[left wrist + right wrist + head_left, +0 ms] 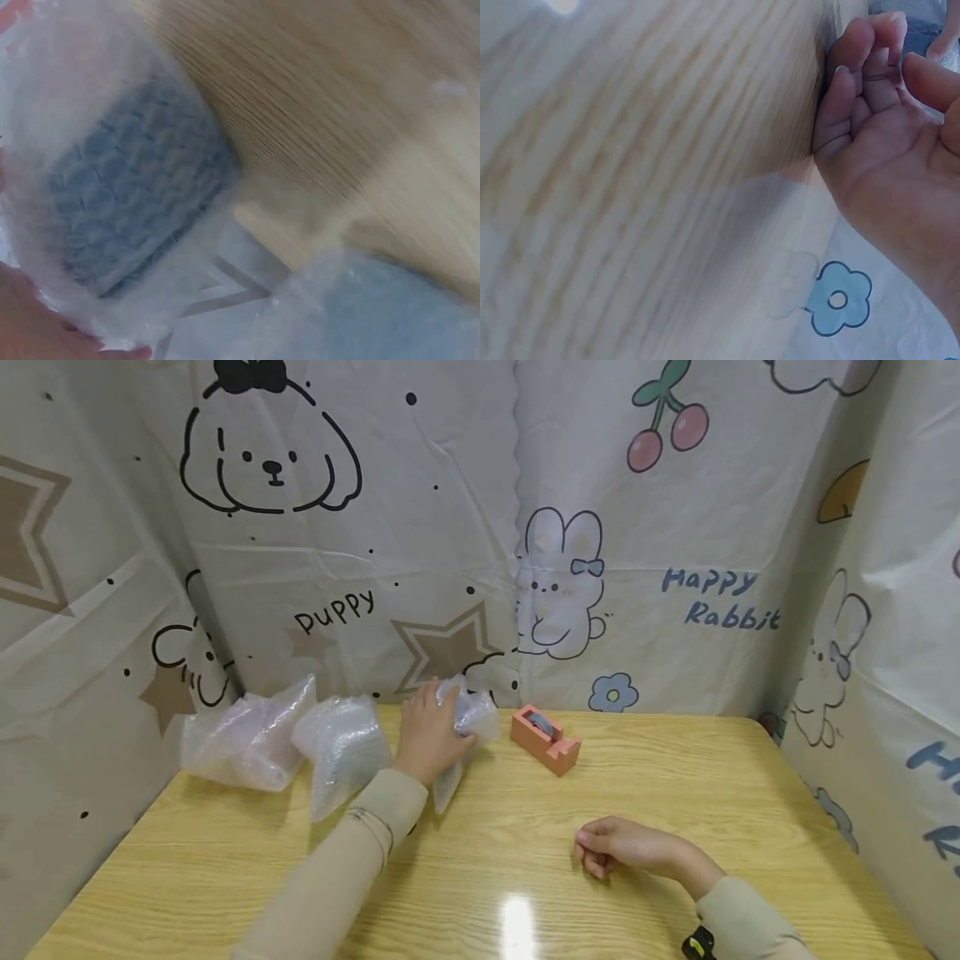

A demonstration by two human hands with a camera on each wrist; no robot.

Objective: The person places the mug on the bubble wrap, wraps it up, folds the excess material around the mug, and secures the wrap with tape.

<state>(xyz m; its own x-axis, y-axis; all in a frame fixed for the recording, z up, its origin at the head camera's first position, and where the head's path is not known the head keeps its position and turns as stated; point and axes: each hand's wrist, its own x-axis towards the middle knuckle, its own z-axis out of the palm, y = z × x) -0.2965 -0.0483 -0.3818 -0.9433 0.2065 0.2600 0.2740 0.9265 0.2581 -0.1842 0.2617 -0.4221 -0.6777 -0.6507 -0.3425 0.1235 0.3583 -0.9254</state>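
Note:
My left hand (431,739) grips a bubble-wrapped package (476,717) near the back edge of the table, thumb toward the right. Through the wrap in the left wrist view shows a dark blue-grey, boxy item (142,180); its kind cannot be made out. Fingertips (45,322) of the left hand press on the plastic there. The right hand (622,845) rests by the table top at the right with fingers loosely curled, holding nothing; the right wrist view shows its bare palm (900,142).
Left of the held package stand another bubble-wrapped package (345,752) and a pinkish one (251,739). A coral tape dispenser (543,742) sits to its right. Printed cloth (450,552) hangs behind the wooden table (465,877) and along both sides.

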